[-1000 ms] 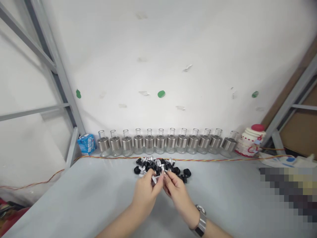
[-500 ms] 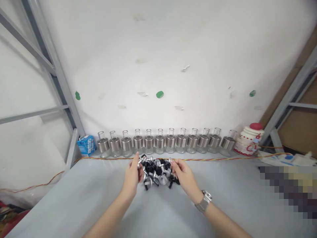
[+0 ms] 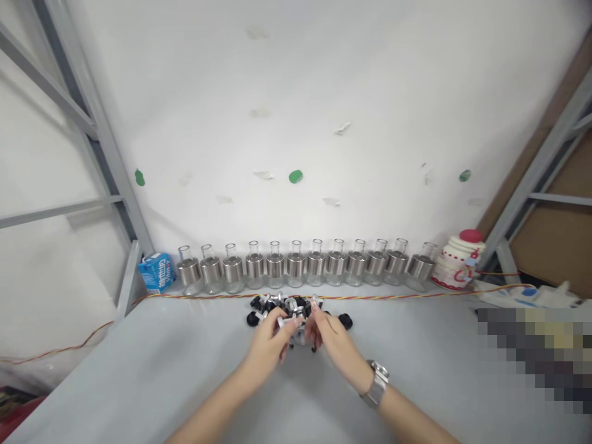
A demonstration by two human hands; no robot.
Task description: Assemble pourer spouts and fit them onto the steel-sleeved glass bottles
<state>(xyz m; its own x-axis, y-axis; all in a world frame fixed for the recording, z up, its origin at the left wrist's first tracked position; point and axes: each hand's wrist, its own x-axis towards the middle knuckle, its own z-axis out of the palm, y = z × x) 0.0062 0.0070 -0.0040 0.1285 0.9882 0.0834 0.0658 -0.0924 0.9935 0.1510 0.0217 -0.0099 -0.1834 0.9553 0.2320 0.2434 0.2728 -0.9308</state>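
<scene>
A heap of small stopper-like parts (image 3: 300,336) lies on the grey table, a mix of silver rings, clear plastic stems and black caps. My left hand (image 3: 271,342) is over the heap's left front, thumb and fingers closed around a silver-and-white stopper-like part (image 3: 287,322). Facing it, my right hand (image 3: 330,333), with a metal watch on the wrist, has its fingers curled at the heap's right side. A small silver ring shows at its thumb tip; what the fingers hold is hidden. Single black caps (image 3: 345,321) sit at the heap's edges.
Behind the heap, a row of glass bottles (image 3: 296,265) with metal sleeves stands along the white wall. A twisted wire (image 3: 393,298) runs in front of them. A blue carton (image 3: 157,273) is at the left end, a white-and-red jar (image 3: 459,259) at the right.
Both hands have come closer together over the heap, the left moving right and nearer to me. The heap has been spread, with black caps now showing at its left and right sides.
</scene>
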